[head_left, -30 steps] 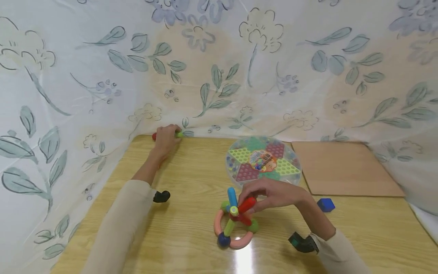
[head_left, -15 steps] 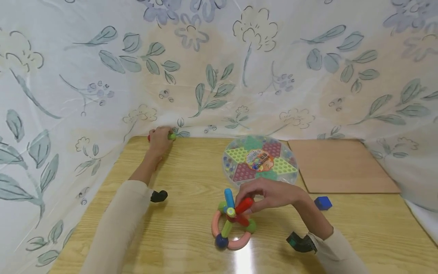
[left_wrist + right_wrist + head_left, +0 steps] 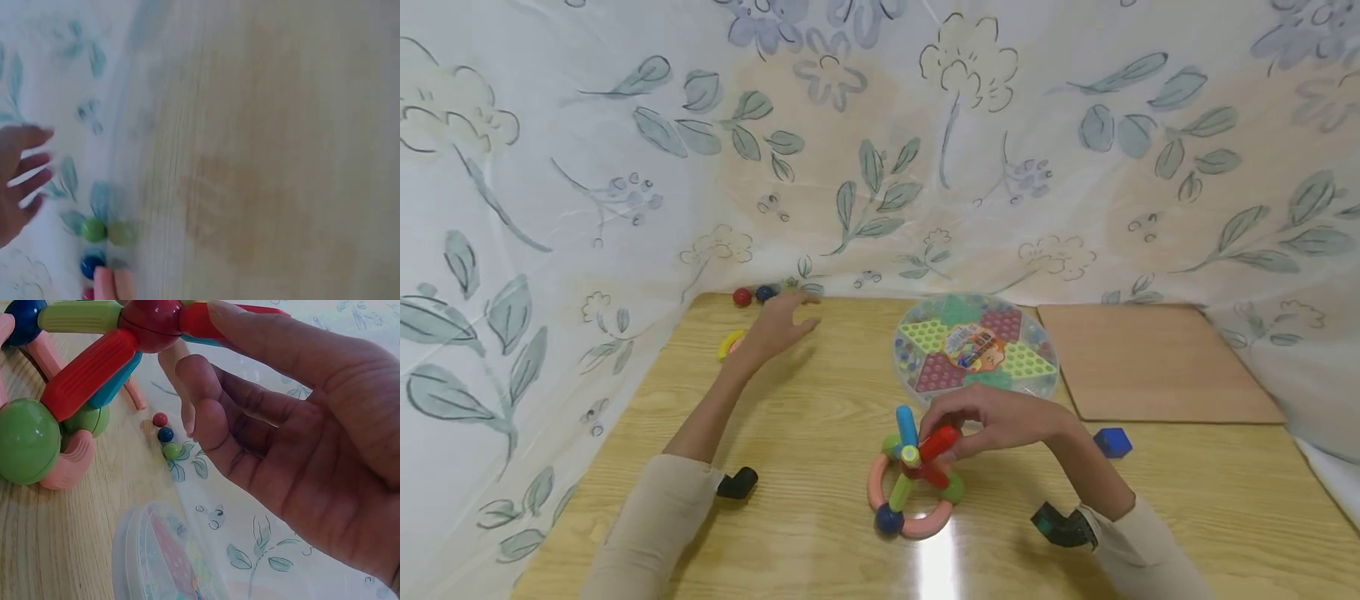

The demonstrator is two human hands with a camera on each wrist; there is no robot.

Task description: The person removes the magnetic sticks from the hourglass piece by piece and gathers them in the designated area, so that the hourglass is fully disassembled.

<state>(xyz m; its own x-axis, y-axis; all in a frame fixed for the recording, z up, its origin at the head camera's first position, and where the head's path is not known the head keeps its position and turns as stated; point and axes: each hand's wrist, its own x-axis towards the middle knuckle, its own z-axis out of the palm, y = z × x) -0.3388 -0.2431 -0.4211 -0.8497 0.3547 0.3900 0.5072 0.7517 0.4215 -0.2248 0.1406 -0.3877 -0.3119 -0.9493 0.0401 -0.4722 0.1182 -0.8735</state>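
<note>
My right hand [image 3: 1000, 423] pinches a red rod [image 3: 197, 320] of a magnetic ball-and-stick toy. This toy has a ring of pink curved rods [image 3: 927, 524] with green balls [image 3: 28, 440] and a dark blue ball [image 3: 890, 520]; straight rods lean up to a red ball [image 3: 150, 325] in the centre. A blue rod [image 3: 906, 427] points upward. Fingers spread and holding nothing, my left hand [image 3: 778, 327] is over the back left of the table. Just behind it lie a loose red ball [image 3: 742, 297], a blue ball [image 3: 765, 292] and a green ball [image 3: 94, 229].
Curved yellow and pink pieces [image 3: 730, 344] lie by the left forearm. A round Chinese checkers box [image 3: 973, 346] stands behind the toy, with a brown board [image 3: 1157, 362] to its right. A blue block [image 3: 1112, 442] sits before the board. Floral cloth [image 3: 880, 150] hangs along the back.
My left hand has let go of the balls at the back corner and drawn back, a little to the right, its fingers spreading. My right hand keeps its hold on the red rod.
</note>
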